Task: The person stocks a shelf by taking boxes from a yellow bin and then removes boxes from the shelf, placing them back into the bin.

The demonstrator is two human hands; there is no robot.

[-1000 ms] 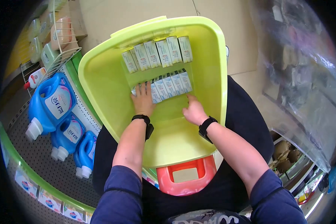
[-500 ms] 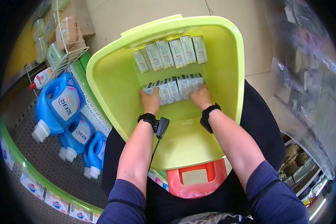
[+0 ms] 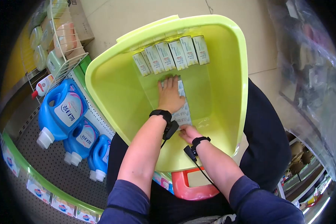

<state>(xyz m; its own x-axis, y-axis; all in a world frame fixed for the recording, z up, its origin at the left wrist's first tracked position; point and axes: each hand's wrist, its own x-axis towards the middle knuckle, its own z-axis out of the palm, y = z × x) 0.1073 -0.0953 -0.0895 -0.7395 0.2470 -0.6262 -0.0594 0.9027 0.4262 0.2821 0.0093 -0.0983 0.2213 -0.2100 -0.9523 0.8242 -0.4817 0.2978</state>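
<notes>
A row of small white boxes [image 3: 183, 112] now runs lengthwise inside the yellow-green tub [image 3: 224, 93]. My left hand [image 3: 171, 95] lies over the far part of this row, its fingers stretched to the far end and its thumb on the right side. At the near end, my right hand [image 3: 190, 133] touches the last box with its fingers bent, so the row sits between both hands. My left palm hides part of the boxes. A second row of similar boxes [image 3: 164, 55] stands against the tub's far wall.
Under the tub's near side is a red plastic stool [image 3: 190, 191]. Blue detergent bottles [image 3: 68, 108] stand on the perforated shelf [image 3: 48, 164] at left, below a wire basket [image 3: 69, 58] of soap-like packs. Clear plastic sheeting [image 3: 306, 86] hangs at right.
The near row of boxes has turned from crosswise to lengthwise in the tub. My left hand has moved up and right onto its far part; my right hand has come down and left to its near end.
</notes>
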